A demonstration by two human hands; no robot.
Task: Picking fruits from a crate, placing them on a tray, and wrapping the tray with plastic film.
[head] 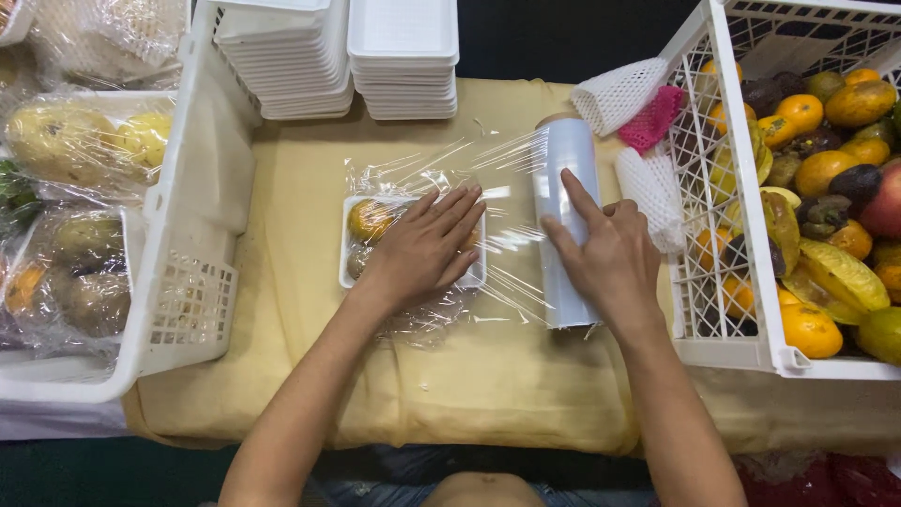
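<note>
1. Two hands are working over a bench (310, 394) that is lying under a pale yellow cloth, seen from above.
2. The left hand (422, 249) is lying flat with its fingers spread, pressing down on a small white foam tray (349, 252) — the tray is sitting near the middle of the bench, just left of centre.
3. Fruit (368, 220) is showing in the tray at the hand's left edge, a yellow-orange piece above a duller brown one; the rest is hiding under the palm.
4. A sheet of clear cling film (450, 164) is stretching over the tray and running right to the roll.
5. The right hand (610, 258) is resting on the roll of cling film (566, 150), index finger extended along it and the other fingers curling against its side — the roll is lying upright in the view, just right of the tray.
6. Two stacks of empty white foam trays (404, 56) are standing at the far edge of the bench.
7. White and pink foam net sleeves (629, 103) are lying beside the roll, touching a white crate (713, 188) of mixed fruit on the right.
8. Another white crate (178, 235) on the left is holding wrapped fruit packs (84, 141).
</note>
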